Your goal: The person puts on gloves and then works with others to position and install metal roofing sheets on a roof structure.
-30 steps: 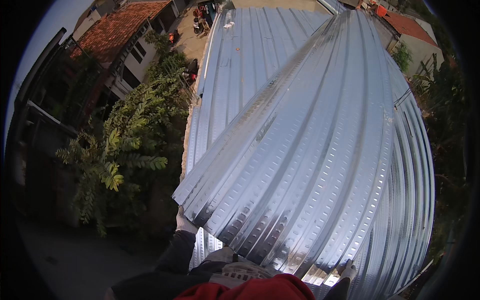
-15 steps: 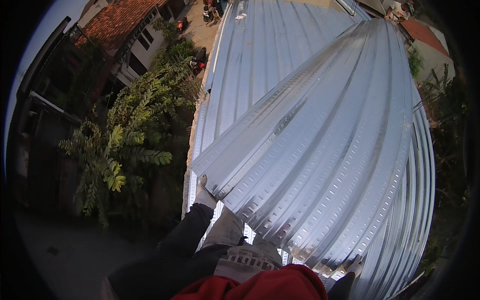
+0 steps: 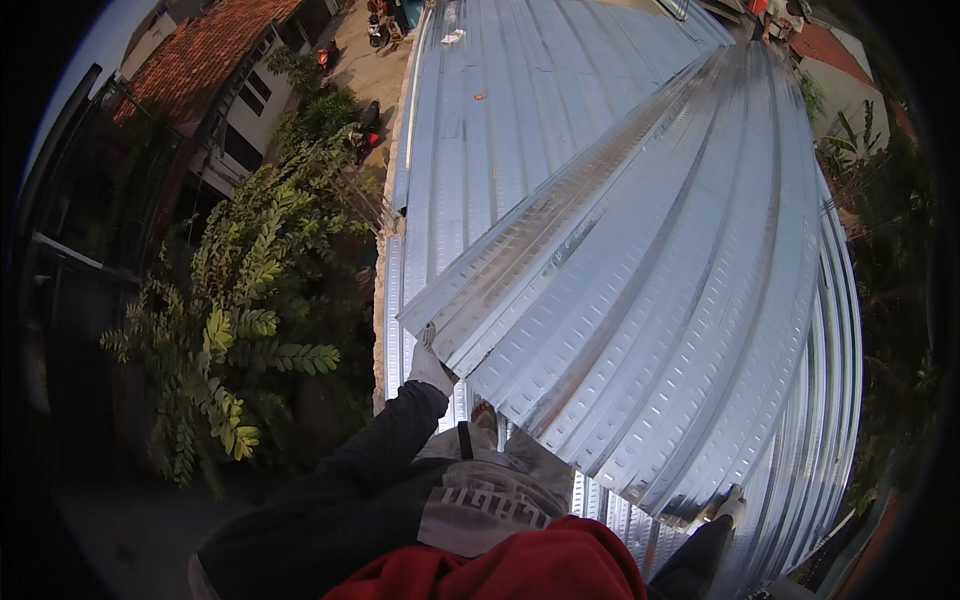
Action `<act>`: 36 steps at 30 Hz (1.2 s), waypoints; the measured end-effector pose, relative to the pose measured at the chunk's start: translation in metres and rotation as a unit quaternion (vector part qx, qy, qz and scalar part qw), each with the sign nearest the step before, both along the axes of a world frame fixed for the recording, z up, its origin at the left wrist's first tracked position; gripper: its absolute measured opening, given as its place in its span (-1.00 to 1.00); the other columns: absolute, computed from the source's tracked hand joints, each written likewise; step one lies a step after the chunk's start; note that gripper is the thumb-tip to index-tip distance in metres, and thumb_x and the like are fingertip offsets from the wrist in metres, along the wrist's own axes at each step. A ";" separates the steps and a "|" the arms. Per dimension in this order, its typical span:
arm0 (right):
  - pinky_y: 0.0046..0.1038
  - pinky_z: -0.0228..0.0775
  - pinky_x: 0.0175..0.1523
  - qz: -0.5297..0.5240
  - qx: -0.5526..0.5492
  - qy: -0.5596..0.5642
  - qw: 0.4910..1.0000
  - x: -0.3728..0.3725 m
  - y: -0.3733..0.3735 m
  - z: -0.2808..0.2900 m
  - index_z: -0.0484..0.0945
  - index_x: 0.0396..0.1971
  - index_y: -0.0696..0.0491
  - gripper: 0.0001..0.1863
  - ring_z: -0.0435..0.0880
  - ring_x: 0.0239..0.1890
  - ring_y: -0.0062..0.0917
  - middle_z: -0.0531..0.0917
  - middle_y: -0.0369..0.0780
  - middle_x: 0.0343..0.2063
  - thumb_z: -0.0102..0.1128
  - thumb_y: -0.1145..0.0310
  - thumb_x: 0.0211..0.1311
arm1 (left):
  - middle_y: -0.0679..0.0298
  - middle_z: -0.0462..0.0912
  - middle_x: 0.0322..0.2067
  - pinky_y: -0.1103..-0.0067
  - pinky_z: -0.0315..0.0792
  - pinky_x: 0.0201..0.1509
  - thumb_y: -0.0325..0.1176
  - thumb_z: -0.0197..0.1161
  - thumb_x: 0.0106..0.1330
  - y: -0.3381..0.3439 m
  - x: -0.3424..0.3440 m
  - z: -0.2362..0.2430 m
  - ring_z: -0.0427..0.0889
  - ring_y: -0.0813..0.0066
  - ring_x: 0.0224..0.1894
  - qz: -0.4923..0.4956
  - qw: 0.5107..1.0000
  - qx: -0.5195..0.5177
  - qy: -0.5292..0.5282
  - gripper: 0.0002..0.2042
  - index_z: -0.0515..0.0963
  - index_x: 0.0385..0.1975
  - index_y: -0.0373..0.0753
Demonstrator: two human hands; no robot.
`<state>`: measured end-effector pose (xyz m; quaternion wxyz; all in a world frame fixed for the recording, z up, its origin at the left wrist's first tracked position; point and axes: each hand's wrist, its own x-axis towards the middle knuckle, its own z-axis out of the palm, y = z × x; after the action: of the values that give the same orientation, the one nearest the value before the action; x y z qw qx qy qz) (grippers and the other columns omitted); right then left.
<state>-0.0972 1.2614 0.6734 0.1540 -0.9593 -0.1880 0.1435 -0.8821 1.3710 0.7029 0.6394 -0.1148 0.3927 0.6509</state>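
A large ribbed metal roofing sheet [image 3: 640, 290] slants across the view, its narrow-looking far end at the upper right. My left hand [image 3: 430, 368], in a pale glove, is closed on the sheet's near left corner. At the near right edge, my right hand [image 3: 734, 506], also gloved, grips the sheet, with its fingers partly hidden by the metal. Beneath lies the ribbed metal roof [image 3: 490, 120], showing on both sides of the held sheet. One of my feet [image 3: 484, 415] shows below the sheet's near edge.
Along the left runs the roof's rough masonry edge [image 3: 384, 290], with a leafy tree [image 3: 240, 330] beyond and below it. A tiled-roof house [image 3: 210, 60] and parked motorbikes [image 3: 368, 125] stand farther off. A small pale scrap [image 3: 453, 37] lies on the far roof.
The sheet's near edge has shifted forward, away from my body, with both hands still on it. My left arm reaches farther out, and more of my foot shows.
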 end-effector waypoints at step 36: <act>-0.29 0.44 -0.41 -0.075 0.059 0.018 0.995 -0.346 0.342 0.092 0.56 -0.35 0.25 -0.65 0.57 -0.52 -0.46 0.64 -0.17 -0.49 0.37 0.22 0.27 | 0.41 0.59 -0.09 0.32 0.59 0.03 -0.05 0.15 0.50 0.355 -0.256 -0.039 0.61 0.46 -0.11 0.059 0.975 -0.213 0.030 -0.78 0.56 -0.03 0.04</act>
<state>-0.4431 1.6035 0.7650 0.2242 -0.9572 -0.1204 0.1378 -1.1378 1.7262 0.6644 0.5487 -0.2520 0.5336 0.5922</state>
